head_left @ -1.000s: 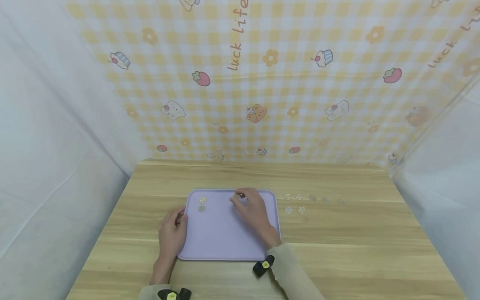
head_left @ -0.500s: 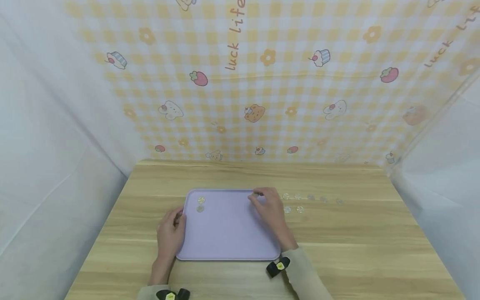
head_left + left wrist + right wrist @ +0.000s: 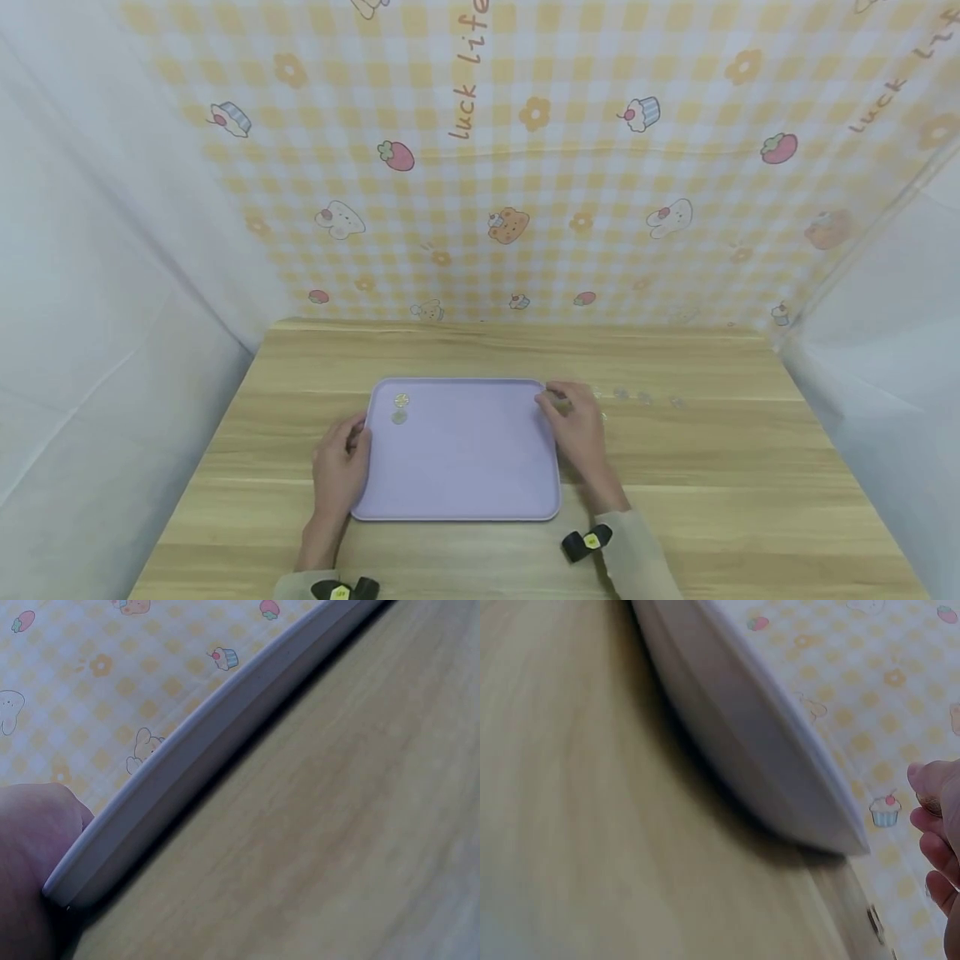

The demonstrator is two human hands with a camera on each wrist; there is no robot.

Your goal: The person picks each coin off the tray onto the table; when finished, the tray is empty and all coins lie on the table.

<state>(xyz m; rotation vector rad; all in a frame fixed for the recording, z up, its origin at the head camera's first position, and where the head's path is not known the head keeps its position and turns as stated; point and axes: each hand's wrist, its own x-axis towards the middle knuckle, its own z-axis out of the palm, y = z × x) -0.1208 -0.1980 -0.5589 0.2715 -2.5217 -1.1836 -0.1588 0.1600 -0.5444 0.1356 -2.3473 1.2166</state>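
Note:
A lilac tray (image 3: 457, 450) lies flat on the wooden table. My left hand (image 3: 339, 471) holds its left edge; in the left wrist view, the thumb (image 3: 45, 825) sits at the tray's rim (image 3: 202, 727). Two small coins, one goldish (image 3: 402, 401) and one dull silver (image 3: 400, 417), lie in its upper left corner. Just off the tray's upper right corner is my right hand (image 3: 579, 429). In the right wrist view, that hand pinches a coin (image 3: 930, 804) between thumb and index finger, mostly covered by them.
Several more coins (image 3: 645, 398) lie in a row on the table (image 3: 712, 467) to the right of the tray; my right hand hides some of them. A yellow checked cloth (image 3: 480, 183) hangs behind the table, with white cloth (image 3: 97, 333) at the sides.
My right hand has moved right from above the tray to beyond its right edge, with the coin still pinched. The left hand stays at the tray's left edge.

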